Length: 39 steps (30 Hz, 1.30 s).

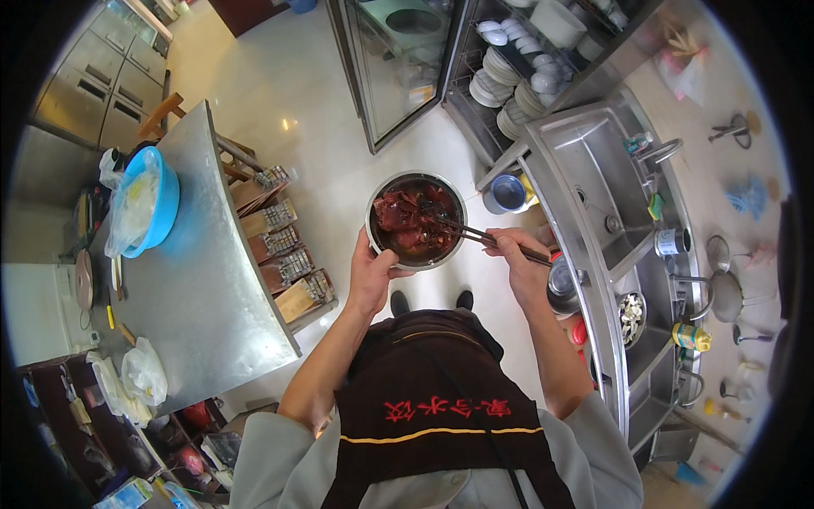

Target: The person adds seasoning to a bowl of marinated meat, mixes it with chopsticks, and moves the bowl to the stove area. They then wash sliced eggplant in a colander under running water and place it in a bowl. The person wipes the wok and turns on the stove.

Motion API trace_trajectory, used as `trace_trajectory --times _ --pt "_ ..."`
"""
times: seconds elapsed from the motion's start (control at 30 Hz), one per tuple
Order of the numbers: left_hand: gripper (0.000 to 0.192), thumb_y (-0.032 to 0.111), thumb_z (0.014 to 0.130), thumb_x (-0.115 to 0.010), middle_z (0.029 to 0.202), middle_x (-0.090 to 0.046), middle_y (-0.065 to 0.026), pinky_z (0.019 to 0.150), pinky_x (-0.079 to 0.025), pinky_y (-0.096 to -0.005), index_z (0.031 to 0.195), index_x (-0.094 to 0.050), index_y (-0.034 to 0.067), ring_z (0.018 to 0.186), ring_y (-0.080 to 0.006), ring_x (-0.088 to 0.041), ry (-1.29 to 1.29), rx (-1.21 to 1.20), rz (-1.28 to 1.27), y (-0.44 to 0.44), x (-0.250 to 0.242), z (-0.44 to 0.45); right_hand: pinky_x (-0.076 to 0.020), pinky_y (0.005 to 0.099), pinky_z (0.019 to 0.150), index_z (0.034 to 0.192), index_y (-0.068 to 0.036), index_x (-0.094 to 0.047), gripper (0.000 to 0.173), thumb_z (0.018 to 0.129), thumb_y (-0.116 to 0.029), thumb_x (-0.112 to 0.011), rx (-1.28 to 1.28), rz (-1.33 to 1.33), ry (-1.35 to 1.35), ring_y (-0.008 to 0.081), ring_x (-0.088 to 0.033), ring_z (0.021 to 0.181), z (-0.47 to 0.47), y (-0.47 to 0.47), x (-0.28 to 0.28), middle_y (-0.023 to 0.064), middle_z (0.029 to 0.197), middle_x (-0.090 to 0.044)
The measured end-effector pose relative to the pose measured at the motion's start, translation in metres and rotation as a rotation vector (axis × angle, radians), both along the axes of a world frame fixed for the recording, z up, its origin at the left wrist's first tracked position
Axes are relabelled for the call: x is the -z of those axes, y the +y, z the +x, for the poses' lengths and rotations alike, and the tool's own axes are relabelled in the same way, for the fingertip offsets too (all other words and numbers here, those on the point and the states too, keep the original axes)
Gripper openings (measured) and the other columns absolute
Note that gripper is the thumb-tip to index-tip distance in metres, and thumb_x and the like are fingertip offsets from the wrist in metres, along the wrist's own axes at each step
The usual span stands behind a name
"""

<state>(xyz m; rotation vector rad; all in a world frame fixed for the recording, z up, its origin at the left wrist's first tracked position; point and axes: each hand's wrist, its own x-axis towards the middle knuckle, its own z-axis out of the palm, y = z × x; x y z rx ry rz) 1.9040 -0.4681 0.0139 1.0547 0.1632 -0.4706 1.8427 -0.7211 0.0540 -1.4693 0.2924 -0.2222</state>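
My left hand (375,270) grips the lower left rim of a round metal bowl (371,237), its thumb over the edge. Dark red pieces of meat (400,213) sit in brown liquid inside the bowl. From the right, my right hand (518,257) holds a pair of dark chopsticks (469,234). Their tips reach in among the pieces, and whether they pinch one I cannot tell. The bowl is held up in front of me, above the tiled floor (311,121).
To the left stands a steel table (210,273) with a blue basin (168,210). Steel sinks (594,184) run along the right, one holding a bowl of cut pieces (631,318). Ahead, a glass door (407,83) stands open beside a dish cabinet (470,121). A blue bucket (507,193) is near the sinks.
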Motion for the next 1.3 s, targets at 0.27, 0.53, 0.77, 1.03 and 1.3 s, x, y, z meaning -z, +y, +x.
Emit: trace_trajectory --times 0.27,0.53,0.77,1.03,1.3 --pt "0.069 -0.008 0.084 -0.047 0.129 -0.059 -0.0110 0.070 -0.066 -0.0361 0.149 -0.035 0.010 0.101 -0.0238 -0.070 0.004 -0.061 0.057 0.041 0.007 0.032 -0.0606 0.0330 0.077 0.100 0.008 -0.067 0.031 0.102 -0.022 -0.060 0.160 0.175 0.078 0.0220 -0.072 0.083 0.048 0.039 0.013 0.0186 0.096 -0.073" --pt "0.067 -0.009 0.083 -0.046 0.130 -0.059 -0.0110 0.070 -0.066 -0.0373 0.147 -0.036 0.011 0.101 -0.0247 -0.070 0.049 -0.097 0.086 0.055 0.018 0.091 -0.0578 0.0304 0.084 0.106 0.006 -0.072 0.024 0.099 -0.016 -0.064 -0.076 0.091 0.047 0.0174 -0.070 0.086 0.134 0.074 0.012 0.0129 0.101 -0.073" --pt "0.064 -0.006 0.084 -0.047 0.128 -0.059 -0.0099 0.071 -0.066 -0.0380 0.145 -0.037 0.011 0.102 -0.0240 -0.070 0.108 -0.238 0.090 0.058 0.020 0.156 -0.0527 0.0266 0.080 0.099 0.003 -0.073 0.011 0.093 -0.004 -0.068 -0.571 -0.247 -0.177 0.0152 -0.066 0.087 0.237 0.073 -0.006 0.0105 0.098 -0.069" --pt "0.064 -0.005 0.084 -0.050 0.123 -0.061 -0.0079 0.068 -0.064 -0.0343 0.145 -0.039 0.013 0.096 -0.0186 -0.068 0.095 -0.412 0.087 0.083 0.010 0.242 -0.0592 0.0284 0.079 0.100 0.005 -0.070 0.014 0.098 -0.006 -0.062 -0.709 -0.021 0.112 0.0164 -0.068 0.087 0.363 0.072 -0.033 0.0107 0.111 -0.063" --pt "0.060 -0.008 0.083 -0.048 0.121 -0.062 -0.0085 0.069 -0.066 -0.0347 0.140 -0.042 0.009 0.097 -0.0204 -0.069 0.067 -0.389 0.070 0.144 0.011 0.348 -0.0553 0.0250 0.071 0.096 0.003 -0.073 0.010 0.092 -0.006 -0.070 -0.609 -0.326 -0.134 0.0136 -0.066 0.083 0.469 0.118 -0.012 0.0090 0.096 -0.069"
